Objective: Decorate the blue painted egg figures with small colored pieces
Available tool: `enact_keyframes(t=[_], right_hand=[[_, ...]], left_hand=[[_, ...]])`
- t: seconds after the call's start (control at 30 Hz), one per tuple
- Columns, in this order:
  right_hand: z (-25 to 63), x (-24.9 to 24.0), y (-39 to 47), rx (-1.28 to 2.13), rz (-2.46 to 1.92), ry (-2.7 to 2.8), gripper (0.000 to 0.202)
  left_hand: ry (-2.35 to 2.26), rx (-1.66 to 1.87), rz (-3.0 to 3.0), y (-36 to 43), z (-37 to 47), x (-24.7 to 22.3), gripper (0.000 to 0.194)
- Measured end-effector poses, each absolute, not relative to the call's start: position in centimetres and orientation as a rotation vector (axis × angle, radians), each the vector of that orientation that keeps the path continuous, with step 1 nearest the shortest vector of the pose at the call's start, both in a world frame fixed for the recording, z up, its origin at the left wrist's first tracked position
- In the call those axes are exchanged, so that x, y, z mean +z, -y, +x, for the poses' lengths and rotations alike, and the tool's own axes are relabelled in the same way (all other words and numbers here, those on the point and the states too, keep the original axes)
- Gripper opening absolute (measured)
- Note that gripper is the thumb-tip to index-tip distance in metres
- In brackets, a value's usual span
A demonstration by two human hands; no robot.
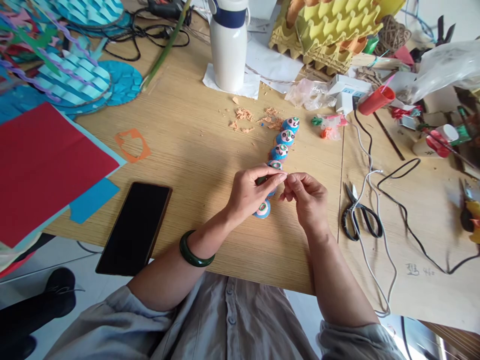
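Observation:
My left hand (253,189) and my right hand (306,199) meet fingertip to fingertip over the table. Each pinches with thumb and forefinger at a tiny pinkish bit, too small to make out. Below them runs a row of several small blue domed pieces with pink tops and green rings. The farthest dome (291,124) and the one beside it (285,137) also carry dark marks. At the near end, a dome (262,209) shows a pink top with a green ring. My left hand hides part of the row's middle.
A black phone (134,227) and red sheet (52,167) lie left. Black-handled scissors (362,215) and loose cables are right. A white bottle (229,50), orange scraps (243,114), clear plastic bag (311,94) and yellow egg trays (330,30) are at the back.

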State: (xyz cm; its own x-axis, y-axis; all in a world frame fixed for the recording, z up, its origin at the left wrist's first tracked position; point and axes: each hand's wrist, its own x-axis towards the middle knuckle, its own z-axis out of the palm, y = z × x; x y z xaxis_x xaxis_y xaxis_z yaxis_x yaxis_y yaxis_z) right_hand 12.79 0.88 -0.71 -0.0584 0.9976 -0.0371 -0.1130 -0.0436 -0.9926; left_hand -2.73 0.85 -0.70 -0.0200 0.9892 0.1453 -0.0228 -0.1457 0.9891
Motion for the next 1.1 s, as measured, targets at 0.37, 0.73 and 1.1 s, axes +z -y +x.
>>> enact_keyframes(t=[0.37,0.73,1.1], right_hand=[[12.8,-0.5,-0.9,1.344,-1.095,1.095,0.032],[12.6,-0.2,-0.7,1.364,-1.157,1.112,0.033],[12.6,-0.2,-1.1,1.338,-1.147,0.995,0.025]], left_hand=[[-1.126,1.304,1.256,-0.9,-2.7,-1.0,0.026],[-1.176,1.345,1.375,-0.7,-2.7,-0.6,0.009],[-0.773,1.222,0.254,-2.3,-3.4,0.7,0.026]])
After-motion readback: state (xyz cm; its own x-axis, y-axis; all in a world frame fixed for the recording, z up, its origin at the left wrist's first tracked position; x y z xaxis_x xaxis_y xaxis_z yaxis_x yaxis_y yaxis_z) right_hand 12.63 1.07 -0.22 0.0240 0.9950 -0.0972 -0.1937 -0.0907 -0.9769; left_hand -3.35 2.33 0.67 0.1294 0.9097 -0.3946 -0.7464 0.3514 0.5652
